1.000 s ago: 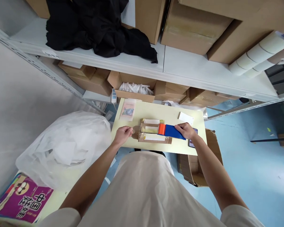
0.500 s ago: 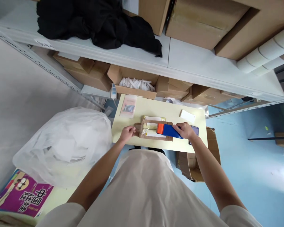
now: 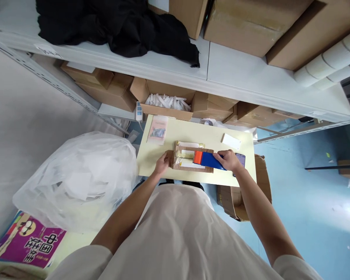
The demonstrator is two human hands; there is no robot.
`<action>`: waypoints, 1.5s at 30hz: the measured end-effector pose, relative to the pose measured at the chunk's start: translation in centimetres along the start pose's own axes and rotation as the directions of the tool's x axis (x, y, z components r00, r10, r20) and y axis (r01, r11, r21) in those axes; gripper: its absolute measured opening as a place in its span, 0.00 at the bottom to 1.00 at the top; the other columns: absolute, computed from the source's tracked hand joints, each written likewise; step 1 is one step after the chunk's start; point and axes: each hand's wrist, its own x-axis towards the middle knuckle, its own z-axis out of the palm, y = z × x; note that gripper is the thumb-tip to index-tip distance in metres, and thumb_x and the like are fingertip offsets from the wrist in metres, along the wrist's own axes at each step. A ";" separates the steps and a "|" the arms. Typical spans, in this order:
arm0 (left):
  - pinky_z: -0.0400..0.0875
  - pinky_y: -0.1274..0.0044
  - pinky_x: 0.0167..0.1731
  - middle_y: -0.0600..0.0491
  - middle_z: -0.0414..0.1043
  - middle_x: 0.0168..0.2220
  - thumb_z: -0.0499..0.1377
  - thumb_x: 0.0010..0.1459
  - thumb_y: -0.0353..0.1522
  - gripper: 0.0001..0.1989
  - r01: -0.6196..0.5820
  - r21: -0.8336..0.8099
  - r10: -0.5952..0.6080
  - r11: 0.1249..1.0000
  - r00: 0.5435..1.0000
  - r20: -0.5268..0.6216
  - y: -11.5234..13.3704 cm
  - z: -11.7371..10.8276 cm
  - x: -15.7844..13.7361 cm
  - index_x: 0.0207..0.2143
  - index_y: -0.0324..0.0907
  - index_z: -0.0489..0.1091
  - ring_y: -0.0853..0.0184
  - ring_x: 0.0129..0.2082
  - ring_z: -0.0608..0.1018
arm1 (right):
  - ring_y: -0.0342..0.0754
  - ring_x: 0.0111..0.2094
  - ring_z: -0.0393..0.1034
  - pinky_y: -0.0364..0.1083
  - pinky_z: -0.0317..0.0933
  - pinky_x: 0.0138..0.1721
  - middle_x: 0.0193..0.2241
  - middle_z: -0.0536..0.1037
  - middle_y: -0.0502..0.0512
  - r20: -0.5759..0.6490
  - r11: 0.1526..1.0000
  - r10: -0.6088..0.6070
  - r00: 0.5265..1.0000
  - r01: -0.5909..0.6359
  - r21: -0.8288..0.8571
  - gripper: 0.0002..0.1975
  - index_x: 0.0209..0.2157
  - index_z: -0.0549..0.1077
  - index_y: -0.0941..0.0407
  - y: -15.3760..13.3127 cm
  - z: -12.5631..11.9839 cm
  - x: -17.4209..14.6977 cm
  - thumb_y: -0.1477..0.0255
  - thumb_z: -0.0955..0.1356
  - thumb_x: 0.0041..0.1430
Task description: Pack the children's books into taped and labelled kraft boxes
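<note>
A small cardboard box (image 3: 208, 169) with clear tape and white labels on top lies on the pale yellow table (image 3: 151, 167). My left hand (image 3: 162, 163) is at the box's left end, its fingers closed against the brown flap there; the fingertips are partly hidden. My right hand (image 3: 228, 160) is wrapped round a blue and orange tape dispenser (image 3: 211, 160), whose orange head rests over the right half of the box top. Just right of that hand lies a phone (image 3: 240, 159), partly covered by the wrist.
A pink printed packet (image 3: 158, 132) and a white card pad (image 3: 231, 141) lie on the table. Behind stands an open box of white rolled items (image 3: 167, 102) under a shelf (image 3: 175, 74). A large plastic bag (image 3: 76, 182) is at left, an open carton (image 3: 262, 179) at lower right.
My left hand has gone from pinching at the tape's end, slightly off the box, to pressing against the box's left end. The right hand and tape dispenser have barely moved.
</note>
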 end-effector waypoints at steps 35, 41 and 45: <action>0.28 0.53 0.60 0.30 0.38 0.66 0.62 0.38 0.55 0.61 -0.628 0.770 0.222 0.110 0.771 0.597 9.5 6.1 -0.8 0.65 0.29 0.40 0.42 0.65 0.46 | 0.44 0.19 0.61 0.44 0.54 0.25 0.16 0.70 0.53 0.140 0.985 -0.059 0.988 0.035 0.168 0.28 0.16 0.64 0.54 14.6 3.3 -0.1 0.51 0.55 0.60; 0.24 0.51 0.58 0.34 0.31 0.67 0.58 0.42 0.56 0.60 -0.717 0.686 0.257 0.126 0.691 0.676 10.8 14.9 -1.6 0.66 0.30 0.36 0.44 0.66 0.37 | 0.44 0.18 0.60 0.44 0.53 0.25 0.15 0.69 0.52 0.141 0.977 -0.053 0.989 0.023 0.211 0.27 0.16 0.63 0.54 15.1 4.3 -0.4 0.52 0.54 0.61; 0.25 0.54 0.60 0.35 0.33 0.67 0.59 0.45 0.49 0.55 -0.727 0.674 0.236 0.132 0.684 0.691 11.1 16.2 -1.5 0.66 0.30 0.36 0.46 0.66 0.37 | 0.44 0.19 0.62 0.44 0.53 0.25 0.16 0.69 0.52 0.160 0.972 -0.062 0.985 0.023 0.236 0.28 0.16 0.64 0.54 15.6 4.6 -0.3 0.52 0.54 0.61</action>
